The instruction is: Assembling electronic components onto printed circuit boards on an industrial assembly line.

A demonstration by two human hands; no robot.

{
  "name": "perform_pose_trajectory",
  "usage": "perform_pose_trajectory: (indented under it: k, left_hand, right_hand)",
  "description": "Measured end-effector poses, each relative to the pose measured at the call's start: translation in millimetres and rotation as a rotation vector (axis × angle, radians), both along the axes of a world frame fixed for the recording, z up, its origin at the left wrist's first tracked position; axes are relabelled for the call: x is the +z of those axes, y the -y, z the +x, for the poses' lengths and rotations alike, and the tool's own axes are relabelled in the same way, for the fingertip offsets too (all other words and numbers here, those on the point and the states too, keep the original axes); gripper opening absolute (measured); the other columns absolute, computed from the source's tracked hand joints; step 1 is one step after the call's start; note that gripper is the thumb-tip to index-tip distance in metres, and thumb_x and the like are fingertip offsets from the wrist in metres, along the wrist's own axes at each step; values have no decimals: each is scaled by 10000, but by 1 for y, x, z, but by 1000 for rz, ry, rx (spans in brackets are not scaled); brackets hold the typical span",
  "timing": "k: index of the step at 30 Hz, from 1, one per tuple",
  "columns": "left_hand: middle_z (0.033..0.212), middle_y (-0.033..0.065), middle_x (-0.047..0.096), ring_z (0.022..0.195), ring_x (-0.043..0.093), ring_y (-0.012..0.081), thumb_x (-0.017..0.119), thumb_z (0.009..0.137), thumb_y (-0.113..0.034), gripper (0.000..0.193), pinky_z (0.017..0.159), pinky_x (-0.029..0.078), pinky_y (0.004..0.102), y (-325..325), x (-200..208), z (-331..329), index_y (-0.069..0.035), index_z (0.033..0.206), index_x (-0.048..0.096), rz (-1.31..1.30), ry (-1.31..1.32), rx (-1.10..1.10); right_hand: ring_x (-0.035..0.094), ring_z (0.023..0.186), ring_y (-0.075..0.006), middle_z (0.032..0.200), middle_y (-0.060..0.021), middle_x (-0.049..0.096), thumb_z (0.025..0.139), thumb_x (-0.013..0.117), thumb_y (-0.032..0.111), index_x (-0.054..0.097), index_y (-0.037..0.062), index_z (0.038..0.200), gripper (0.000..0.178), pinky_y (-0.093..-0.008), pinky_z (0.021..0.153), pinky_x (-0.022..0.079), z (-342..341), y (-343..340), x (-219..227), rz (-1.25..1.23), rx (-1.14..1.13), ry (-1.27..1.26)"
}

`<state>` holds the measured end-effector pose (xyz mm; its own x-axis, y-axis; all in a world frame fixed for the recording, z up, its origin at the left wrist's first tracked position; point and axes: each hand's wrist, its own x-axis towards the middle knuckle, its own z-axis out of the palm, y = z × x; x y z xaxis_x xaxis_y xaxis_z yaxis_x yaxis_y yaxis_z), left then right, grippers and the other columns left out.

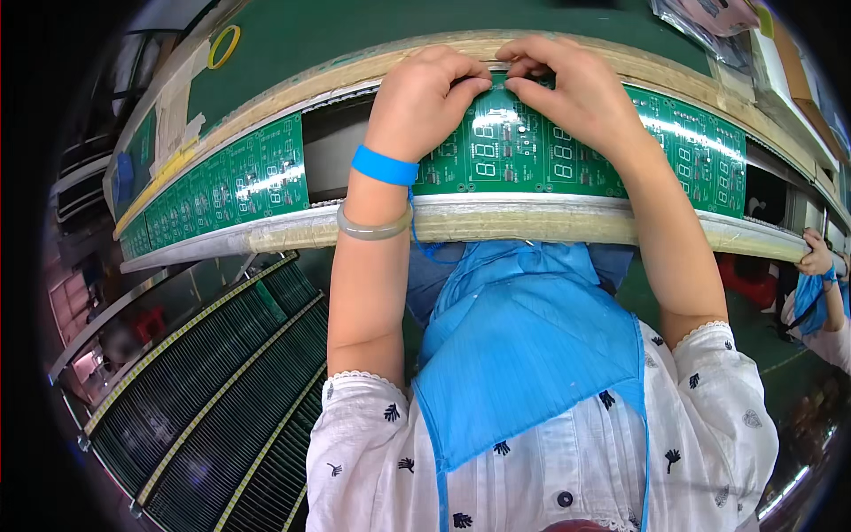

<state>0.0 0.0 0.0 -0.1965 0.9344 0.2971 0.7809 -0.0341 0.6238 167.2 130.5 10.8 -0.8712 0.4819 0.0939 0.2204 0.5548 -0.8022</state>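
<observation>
- Nearest the camera, a white blouse with small dark leaf prints (567, 461) and a bright blue pleated apron (523, 355) fill the lower centre; both forearms rise from here toward the conveyor.
- To the lower left, slotted green storage racks with yellow edging (222, 408) run diagonally; their far ends are lost in the dark rim.
- The left forearm carries a pale translucent bangle (376, 227) and a blue wrist strap (384, 166), from which a thin blue cord hangs.
- A long green printed circuit panel with white digit outlines (523, 155) lies flat between the pale rails of a curved conveyor line (496, 220). Its long axis runs left to right along the line, bent by the lens; its right end passes behind the right forearm.
- The left hand (424, 97) and right hand (576, 89) meet at the panel's far edge, fingertips bunched in a pinching grip. What they pinch is hidden by the fingers and cannot be told.
- A second green circuit panel (230, 182) sits further left on the same line.
- Beyond, a green counter (355, 35) bears a yellow ring (223, 46).
- At the far right, another person's hand (817, 253) rests on the rail.
</observation>
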Motion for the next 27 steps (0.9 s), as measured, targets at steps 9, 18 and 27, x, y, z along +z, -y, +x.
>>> perform_pose_trajectory:
  k: [9, 18, 27]
  left_hand:
    - [867, 107, 684, 809, 655, 297, 721, 820, -108, 108, 717, 525, 362, -5, 0, 4, -41, 904, 726, 57, -209, 20]
    - [852, 101, 674, 812, 647, 306, 720, 805, -103, 85, 714, 524, 385, -5, 1, 7, -52, 871, 724, 82, -264, 25]
    - [856, 92, 675, 826, 644, 302, 716, 796, -89, 85, 722, 525, 385, -5, 1, 8, -53, 873, 720, 95, -273, 21]
  right_hand:
    - [675, 895, -198, 946, -94, 696, 851, 673, 91, 659, 33, 1155, 310, -312, 797, 532, 2, 0, 0, 27, 0, -33]
    - [676, 879, -217, 920, -94, 704, 839, 672, 101, 662, 41, 1139, 306, -326, 793, 532, 2, -1, 0, 101, 16, -69]
    - [672, 878, -220, 914, -95, 703, 834, 669, 103, 659, 44, 1138, 309, -331, 787, 532, 3, -1, 1, 73, 10, -58]
